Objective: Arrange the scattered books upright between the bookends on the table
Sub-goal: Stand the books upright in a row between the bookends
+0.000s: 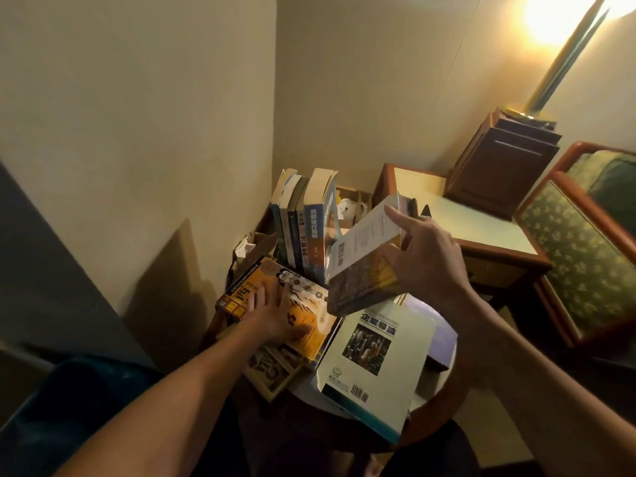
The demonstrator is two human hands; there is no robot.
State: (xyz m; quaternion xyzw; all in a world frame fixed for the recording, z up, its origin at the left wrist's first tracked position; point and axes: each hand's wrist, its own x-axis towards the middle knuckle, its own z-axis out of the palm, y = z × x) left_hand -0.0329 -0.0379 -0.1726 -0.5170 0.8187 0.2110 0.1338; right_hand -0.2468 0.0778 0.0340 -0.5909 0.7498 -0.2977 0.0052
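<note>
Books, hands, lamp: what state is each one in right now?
Standing books: upright, leaning slightly.
Held book: lifted off the table, tilted, gripped by the right hand.
Orange book: lying flat, left hand resting on it.
White book: lying flat, overhanging the table edge.
Lamp: lit.

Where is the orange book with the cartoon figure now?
The orange book with the cartoon figure lies flat at centre-left, under the left hand, before the upright books.

Right hand (426, 256) around tilted book (364, 256)
</note>
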